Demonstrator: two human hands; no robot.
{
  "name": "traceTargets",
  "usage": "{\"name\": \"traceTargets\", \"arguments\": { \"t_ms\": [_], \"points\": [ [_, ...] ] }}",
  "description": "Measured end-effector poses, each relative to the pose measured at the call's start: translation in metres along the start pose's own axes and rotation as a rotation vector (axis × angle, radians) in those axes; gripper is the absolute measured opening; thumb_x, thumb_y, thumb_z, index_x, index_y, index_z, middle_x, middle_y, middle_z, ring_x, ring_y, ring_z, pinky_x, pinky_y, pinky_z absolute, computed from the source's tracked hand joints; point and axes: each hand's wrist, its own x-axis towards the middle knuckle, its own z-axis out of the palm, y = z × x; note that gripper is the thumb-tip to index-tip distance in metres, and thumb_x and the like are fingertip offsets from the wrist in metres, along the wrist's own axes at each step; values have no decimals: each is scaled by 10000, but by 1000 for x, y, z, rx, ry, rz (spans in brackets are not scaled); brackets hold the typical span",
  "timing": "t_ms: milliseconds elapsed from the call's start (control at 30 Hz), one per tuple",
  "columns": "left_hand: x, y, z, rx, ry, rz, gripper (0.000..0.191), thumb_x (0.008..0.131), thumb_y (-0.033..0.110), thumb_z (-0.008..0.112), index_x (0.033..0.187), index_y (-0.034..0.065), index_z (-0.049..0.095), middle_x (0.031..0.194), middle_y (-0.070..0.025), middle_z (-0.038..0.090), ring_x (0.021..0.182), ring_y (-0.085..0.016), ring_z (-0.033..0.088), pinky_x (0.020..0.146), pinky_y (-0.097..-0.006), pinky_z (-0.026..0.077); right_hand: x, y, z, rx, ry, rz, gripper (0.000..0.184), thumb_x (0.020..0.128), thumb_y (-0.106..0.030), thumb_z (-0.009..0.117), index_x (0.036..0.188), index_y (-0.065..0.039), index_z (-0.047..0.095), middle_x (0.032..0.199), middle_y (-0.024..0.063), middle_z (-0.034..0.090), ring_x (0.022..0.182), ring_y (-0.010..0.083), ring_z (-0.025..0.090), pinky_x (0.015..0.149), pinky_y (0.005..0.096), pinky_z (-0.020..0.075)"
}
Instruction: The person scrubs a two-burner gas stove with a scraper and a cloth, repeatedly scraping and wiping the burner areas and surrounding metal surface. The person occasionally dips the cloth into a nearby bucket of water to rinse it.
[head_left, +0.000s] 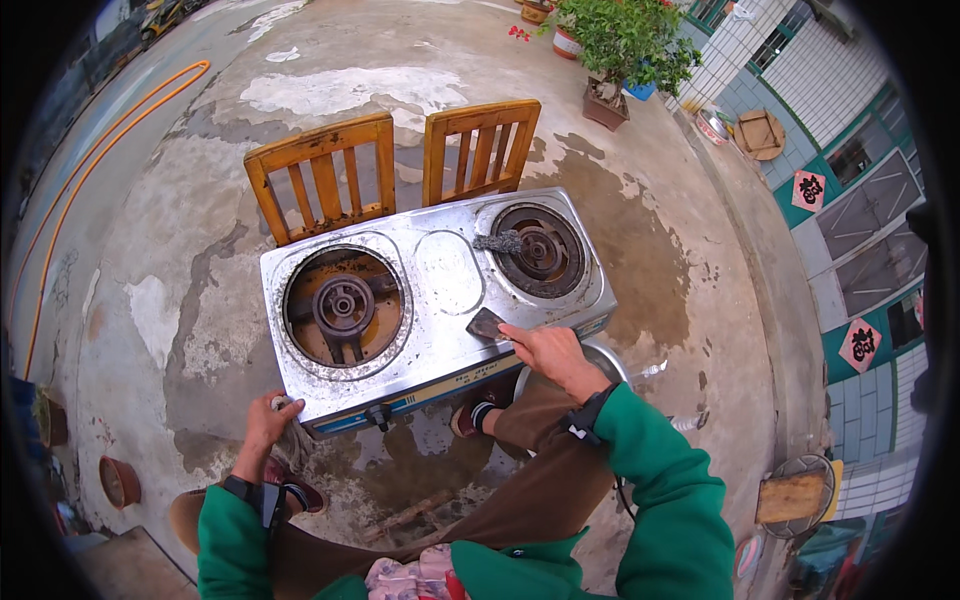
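Observation:
A two-burner gas stove (450, 330) with a stained stainless steel top lies before me, tilted in view. My right hand (551, 356) grips a scraper with a wide dark blade (486, 324), which rests at the top's near edge. At the near left corner, my left hand (271, 424) holds a greyish cloth (301, 448), its thumb against the stove. The left burner (343, 305) sits in an open round well with brown grime. Across the rim of the right burner ring (574, 262) lies a dark steel-wool pad (499, 241). A black knob (377, 417) sticks out in front.
Two wooden chairs (322, 176) stand against the stove's far side. A metal basin (611, 360) is partly hidden beneath my right forearm. Wet patches (637, 255) mark the concrete. Potted plants (607, 45) stand far right, an orange hose (97, 150) lies left, and a clay pot (118, 482) sits near left.

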Motion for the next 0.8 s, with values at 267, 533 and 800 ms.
{"name": "traceTargets", "arguments": {
  "t_ms": [267,533,800],
  "points": [
    [0,2,-1,16,16,-3,572,771,385,848,1118,-47,710,911,-132,744,844,-187,688,798,-352,544,12,7,4,-3,-58,32,433,926,-296,610,1359,-316,590,680,130,663,651,366,652,586,494,503],
    [-4,5,-1,-32,-29,-15,561,784,374,839,1125,-51,705,897,-115,744,838,-167,679,777,-337,539,16,24,-7,-47,-71,-28,434,902,-280,629,1335,-288,605,682,124,664,646,338,661,584,485,504],
    [-5,8,-1,-112,-43,-31,499,800,342,834,1080,-51,708,842,-69,719,780,-117,627,734,-302,527,22,39,-9,-56,-53,-22,441,924,-280,619,1363,-292,579,708,131,676,655,364,655,591,499,509]
  ]
}}
